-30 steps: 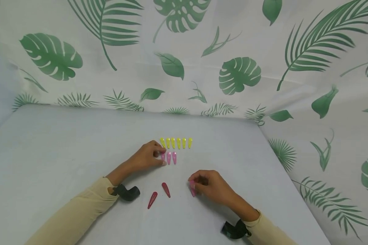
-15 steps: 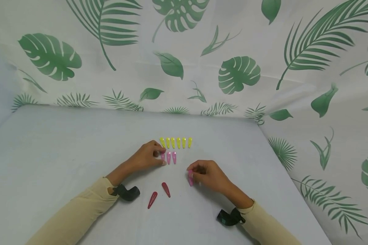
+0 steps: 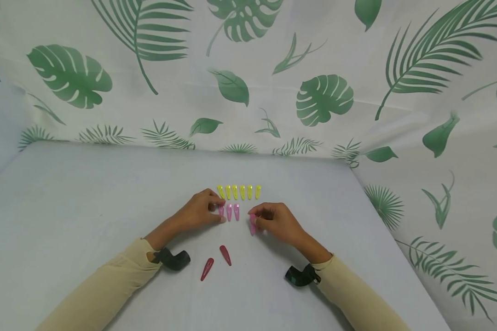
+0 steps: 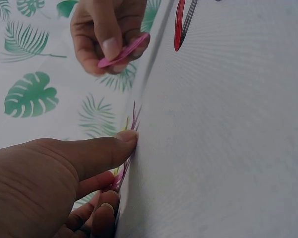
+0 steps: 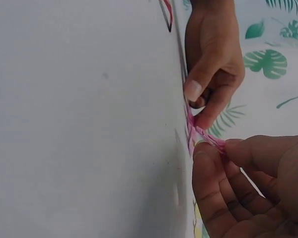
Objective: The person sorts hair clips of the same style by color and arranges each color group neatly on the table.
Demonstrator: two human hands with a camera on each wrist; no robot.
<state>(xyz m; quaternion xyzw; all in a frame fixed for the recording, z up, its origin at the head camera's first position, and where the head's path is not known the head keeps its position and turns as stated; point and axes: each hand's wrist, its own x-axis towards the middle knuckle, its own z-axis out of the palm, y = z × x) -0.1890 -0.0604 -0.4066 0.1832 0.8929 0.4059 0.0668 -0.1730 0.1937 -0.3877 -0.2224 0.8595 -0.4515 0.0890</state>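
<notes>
My right hand [image 3: 279, 224] pinches a pink snap hair clip [image 4: 125, 51] between thumb and fingers, just right of a short row of pink hair clips [image 3: 236, 212] on the table. At the row's left end, my left hand [image 3: 199, 209] rests on the table, its thumb and forefinger closed about the two ends of the leftmost pink clip [image 3: 221, 210]. That clip is partly hidden by the fingers. Behind the pink row, several yellow hair clips [image 3: 242, 192] lie side by side.
Two red hair clips [image 3: 207, 269] lie apart, nearer the front, between the forearms. The table [image 3: 107, 184] has a pale cloth. A leaf-printed sheet [image 3: 265, 105] hangs behind it and on its right side. Each wrist wears a black camera [image 3: 300, 276].
My right hand has moved forward and a little left with its pink clip, coming close to the pink row. The left hand stays where it was.
</notes>
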